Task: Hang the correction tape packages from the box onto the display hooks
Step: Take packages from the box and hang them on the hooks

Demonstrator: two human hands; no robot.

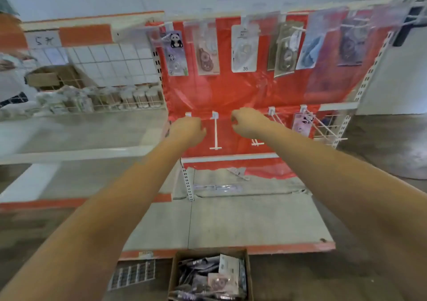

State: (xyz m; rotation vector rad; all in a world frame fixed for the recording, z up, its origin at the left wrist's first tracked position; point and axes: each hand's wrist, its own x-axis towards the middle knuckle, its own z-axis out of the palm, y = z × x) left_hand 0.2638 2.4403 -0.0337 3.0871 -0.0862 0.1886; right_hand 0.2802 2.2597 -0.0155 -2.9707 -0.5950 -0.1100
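Both hands reach to the red back panel (231,93) at twelve o'clock; the left hand (188,128) and right hand (248,121) are curled, though whether either grip holds anything I cannot tell; a bare white metal display hook (215,132) juts between them; carded correction tape packages (244,49) hang above; the open brown cardboard box (209,277) of packages sits at six o'clock, below the grey shelf (242,220); a panda-print package (301,124) hangs at two o'clock.

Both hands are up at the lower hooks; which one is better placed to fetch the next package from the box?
Slight edge to the right hand: neither visibly holds a package, and the brown cardboard box sits nearer the right forearm.
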